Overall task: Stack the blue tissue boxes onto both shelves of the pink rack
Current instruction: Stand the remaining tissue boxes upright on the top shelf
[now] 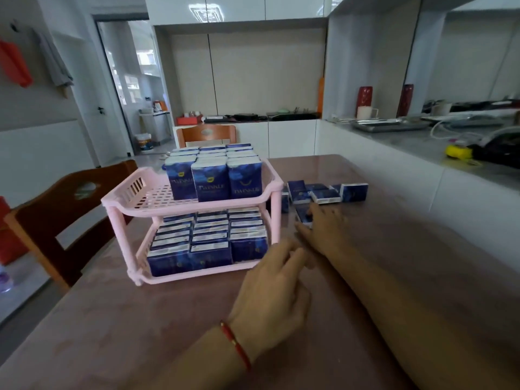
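We see pink rack [194, 204]: three box columns per shelf. Roughly six loose tissue boxes [326, 194] on bench [394, 249]. Right hand [323, 229] grip closing on one box [304, 215]; left hand [270, 291] grip loose, empty.

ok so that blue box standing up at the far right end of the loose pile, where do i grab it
Take the upright blue tissue box from above, grip across its two narrow ends. It stands on the brown table with its broad face toward you and open space on its right; its left end sits close against its neighbours. The right hand is nearest.
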`<state>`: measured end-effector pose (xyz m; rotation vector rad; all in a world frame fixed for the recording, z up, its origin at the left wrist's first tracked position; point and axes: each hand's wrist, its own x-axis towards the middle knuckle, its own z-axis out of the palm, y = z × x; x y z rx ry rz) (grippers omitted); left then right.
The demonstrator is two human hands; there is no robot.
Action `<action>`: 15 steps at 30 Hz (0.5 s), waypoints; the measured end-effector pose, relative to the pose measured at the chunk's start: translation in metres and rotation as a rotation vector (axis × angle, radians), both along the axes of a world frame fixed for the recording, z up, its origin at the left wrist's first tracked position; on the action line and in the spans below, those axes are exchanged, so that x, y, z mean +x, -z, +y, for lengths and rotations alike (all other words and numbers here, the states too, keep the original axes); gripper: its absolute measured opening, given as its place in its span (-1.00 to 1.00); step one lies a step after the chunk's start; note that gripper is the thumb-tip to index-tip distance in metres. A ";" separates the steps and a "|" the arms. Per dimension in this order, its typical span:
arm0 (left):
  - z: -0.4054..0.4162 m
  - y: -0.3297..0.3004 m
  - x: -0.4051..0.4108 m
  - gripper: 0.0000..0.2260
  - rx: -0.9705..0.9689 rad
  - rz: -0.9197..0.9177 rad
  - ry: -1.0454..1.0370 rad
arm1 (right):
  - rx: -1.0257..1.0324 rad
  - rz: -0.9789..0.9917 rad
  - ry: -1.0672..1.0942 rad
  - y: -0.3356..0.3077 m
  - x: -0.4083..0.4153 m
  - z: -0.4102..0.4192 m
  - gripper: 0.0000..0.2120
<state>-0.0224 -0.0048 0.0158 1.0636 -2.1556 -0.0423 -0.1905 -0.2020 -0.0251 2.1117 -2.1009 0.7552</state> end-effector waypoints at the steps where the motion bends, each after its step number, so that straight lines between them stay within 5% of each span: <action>1: -0.004 0.008 -0.004 -0.71 0.051 -0.008 0.009 | -0.062 -0.030 -0.012 0.000 -0.002 0.004 -0.56; 5: -0.011 0.022 0.003 -0.69 0.226 0.117 0.031 | 0.038 -0.159 -0.265 -0.016 -0.019 0.037 -0.78; 8: -0.015 0.023 0.008 -0.69 0.323 0.334 -0.045 | 0.170 -0.243 -0.571 -0.040 -0.040 0.075 -0.65; 11: -0.019 0.018 -0.001 -0.60 0.626 0.635 -0.013 | 0.347 -0.304 -0.771 -0.063 -0.047 0.122 -0.51; 15: -0.017 0.015 -0.007 -0.60 0.816 0.792 0.037 | 0.484 -0.368 -0.911 -0.070 -0.038 0.129 -0.54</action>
